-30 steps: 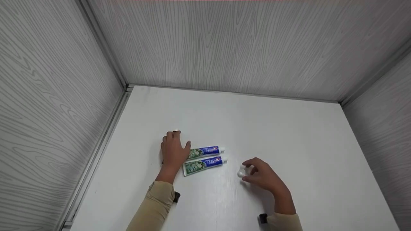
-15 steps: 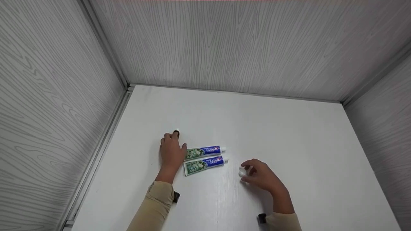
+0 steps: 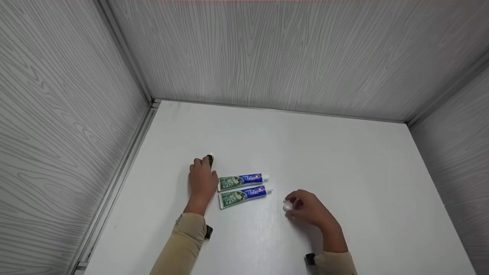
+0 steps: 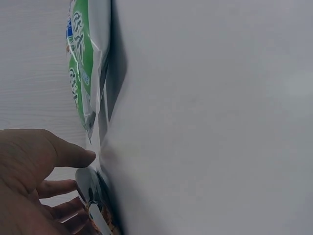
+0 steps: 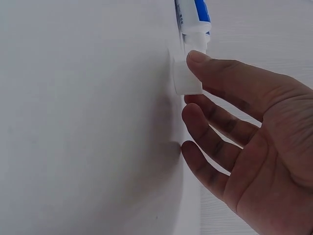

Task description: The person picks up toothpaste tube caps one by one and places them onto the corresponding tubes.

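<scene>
Two toothpaste tubes (image 3: 240,181) in green, white and blue lie side by side on the white table, caps pointing right. My left hand (image 3: 201,178) is just left of them, its fingers against a dark, glossy item (image 3: 210,159) with a white tip. In the left wrist view that item (image 4: 96,200) shows an orange-brown pattern, and my thumb stands apart from the fingers. My right hand (image 3: 308,207) has its thumb and index finger curled around a small white round piece (image 3: 287,206). Its exact kind is unclear; in the right wrist view the white piece (image 5: 187,78) is partly behind the thumb.
The white tabletop (image 3: 298,152) extends behind and to the right of the hands. Grey wood-patterned panels (image 3: 259,57) enclose it at the back and both sides. Metal framing (image 3: 126,164) runs along the left edge.
My left hand has shifted slightly left and nearer, so more of the dark item and the upper tube shows. The right hand stays nearly in place, its fingers drawn slightly closer around the white piece.
</scene>
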`<state>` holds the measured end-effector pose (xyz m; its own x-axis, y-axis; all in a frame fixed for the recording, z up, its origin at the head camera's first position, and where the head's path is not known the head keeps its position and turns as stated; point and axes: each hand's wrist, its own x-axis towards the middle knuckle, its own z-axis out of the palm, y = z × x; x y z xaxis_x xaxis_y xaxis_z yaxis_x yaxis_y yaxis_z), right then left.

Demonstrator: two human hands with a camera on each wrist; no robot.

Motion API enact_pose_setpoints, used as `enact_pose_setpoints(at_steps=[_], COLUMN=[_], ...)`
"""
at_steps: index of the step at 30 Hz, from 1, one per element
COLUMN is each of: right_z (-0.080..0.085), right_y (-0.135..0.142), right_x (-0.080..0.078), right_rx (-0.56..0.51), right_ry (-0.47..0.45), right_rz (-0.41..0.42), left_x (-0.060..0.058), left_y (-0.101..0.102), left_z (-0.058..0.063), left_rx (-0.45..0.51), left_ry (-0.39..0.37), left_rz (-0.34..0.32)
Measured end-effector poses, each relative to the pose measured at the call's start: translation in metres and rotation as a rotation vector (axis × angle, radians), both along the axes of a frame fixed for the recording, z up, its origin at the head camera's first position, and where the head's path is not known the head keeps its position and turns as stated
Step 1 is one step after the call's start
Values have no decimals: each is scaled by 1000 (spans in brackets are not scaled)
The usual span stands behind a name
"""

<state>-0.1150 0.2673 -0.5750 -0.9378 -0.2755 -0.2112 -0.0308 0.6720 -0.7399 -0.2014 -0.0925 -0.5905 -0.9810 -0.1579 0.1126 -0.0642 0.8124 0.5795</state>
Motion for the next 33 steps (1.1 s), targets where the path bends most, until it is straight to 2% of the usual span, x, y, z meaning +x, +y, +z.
enact_pose_setpoints(at_steps=[17, 33], right_z=[2, -2], right_y=[3, 3], right_x=[1, 1], right_rx=[0, 9], right_ry=[6, 12], right_rz=[22, 2], left_x=[-3, -8], left_y=[-2, -3], left_z=[-1, -6], left_rx=[-22, -48], left_ry=[-22, -41], left_rz=[-13, -17])
